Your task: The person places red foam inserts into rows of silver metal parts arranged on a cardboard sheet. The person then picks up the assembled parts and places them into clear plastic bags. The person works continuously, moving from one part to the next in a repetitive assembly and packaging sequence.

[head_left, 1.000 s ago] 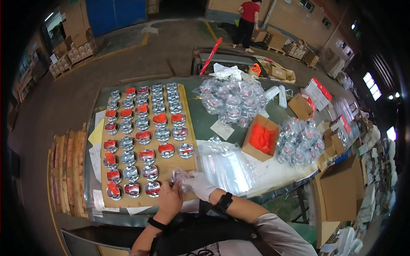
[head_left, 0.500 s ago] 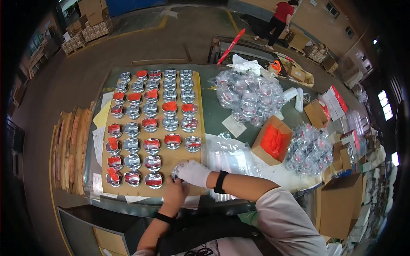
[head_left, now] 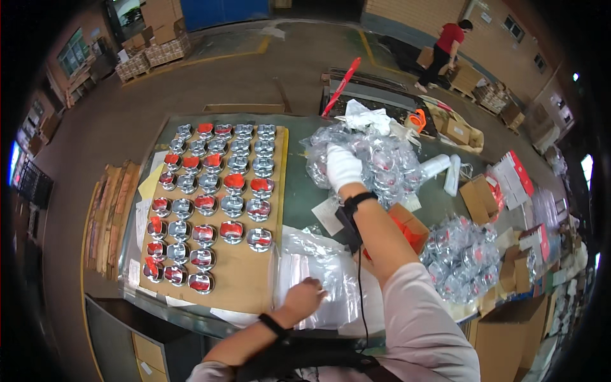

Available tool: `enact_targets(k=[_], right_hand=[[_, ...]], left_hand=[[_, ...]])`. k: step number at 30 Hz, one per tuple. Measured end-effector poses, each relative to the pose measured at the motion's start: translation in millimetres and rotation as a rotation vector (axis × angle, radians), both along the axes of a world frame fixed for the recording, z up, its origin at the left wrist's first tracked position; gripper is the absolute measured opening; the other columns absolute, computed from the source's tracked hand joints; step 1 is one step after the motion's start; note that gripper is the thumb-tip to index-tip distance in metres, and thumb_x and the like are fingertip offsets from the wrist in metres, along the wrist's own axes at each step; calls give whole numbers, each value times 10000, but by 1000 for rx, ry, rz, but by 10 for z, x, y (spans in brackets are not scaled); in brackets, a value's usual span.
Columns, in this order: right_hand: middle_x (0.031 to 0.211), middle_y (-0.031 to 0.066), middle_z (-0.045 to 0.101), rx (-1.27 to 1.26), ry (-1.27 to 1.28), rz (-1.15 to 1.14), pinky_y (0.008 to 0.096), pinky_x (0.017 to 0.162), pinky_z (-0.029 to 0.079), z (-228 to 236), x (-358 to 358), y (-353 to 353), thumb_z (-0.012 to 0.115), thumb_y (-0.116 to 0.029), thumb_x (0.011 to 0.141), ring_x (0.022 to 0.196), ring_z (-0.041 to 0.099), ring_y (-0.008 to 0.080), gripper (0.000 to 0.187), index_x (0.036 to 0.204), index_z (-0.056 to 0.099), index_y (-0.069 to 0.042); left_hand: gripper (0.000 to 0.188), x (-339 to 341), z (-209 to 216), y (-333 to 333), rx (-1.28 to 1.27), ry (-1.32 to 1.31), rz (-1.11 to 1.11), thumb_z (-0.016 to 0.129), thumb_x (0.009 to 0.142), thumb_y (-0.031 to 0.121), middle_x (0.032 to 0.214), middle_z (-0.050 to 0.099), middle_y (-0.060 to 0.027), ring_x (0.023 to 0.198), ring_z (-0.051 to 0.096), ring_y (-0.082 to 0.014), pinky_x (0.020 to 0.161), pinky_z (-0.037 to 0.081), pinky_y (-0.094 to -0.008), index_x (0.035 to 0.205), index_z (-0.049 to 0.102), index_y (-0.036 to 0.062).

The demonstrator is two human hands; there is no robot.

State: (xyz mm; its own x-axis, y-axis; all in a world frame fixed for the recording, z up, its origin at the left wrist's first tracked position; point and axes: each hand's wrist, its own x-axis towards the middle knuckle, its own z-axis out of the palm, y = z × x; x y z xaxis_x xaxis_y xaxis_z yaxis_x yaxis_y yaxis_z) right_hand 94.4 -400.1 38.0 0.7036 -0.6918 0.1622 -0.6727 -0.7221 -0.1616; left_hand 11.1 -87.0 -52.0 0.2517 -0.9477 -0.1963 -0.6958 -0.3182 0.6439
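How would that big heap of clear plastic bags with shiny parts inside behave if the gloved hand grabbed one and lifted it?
The heap of clear bags looks crinkled and loose, so a bag would probably sag and shift around its contents. The parts inside look metallic, so it is likely heavy for its size. The glossy film may slip under the gloved right hand, and neighbouring bags could slide as one lifts.

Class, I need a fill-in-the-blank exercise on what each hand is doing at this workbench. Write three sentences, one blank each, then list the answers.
1. The right hand, reaching into the heap of bagged shiny parts, wears a ______ glove.
2. The left hand is bare and rests on a pile of clear ______ bags.
3. The rows of metal parts stand on a sheet of brown ______.

Missing words: white; plastic; cardboard
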Motion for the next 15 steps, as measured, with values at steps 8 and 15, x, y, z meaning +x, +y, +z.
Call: enact_targets(k=[8, 15], right_hand=[[1007, 224, 665, 580, -303, 187, 473, 786, 523, 146, -1012, 457, 608, -296, 866, 890, 657, 395, 404, 1153, 584, -13], [827, 193, 680, 766, -110, 179, 378, 722, 517, -151, -2270, 1692, 721, -357, 787, 783, 656, 309, 405, 879, 682, 36]], left_hand=[[270, -307, -479, -155, -71, 131, 307, 661, 892, 283, 883, 677, -154, 754, 649, -289, 648, 513, -391, 904, 699, 16], [260, -12, 293, 156, -257, 349, 329, 792, 797, 169, 744, 601, -62, 599, 528, -120, 547, 436, -270, 948, 669, -3]])
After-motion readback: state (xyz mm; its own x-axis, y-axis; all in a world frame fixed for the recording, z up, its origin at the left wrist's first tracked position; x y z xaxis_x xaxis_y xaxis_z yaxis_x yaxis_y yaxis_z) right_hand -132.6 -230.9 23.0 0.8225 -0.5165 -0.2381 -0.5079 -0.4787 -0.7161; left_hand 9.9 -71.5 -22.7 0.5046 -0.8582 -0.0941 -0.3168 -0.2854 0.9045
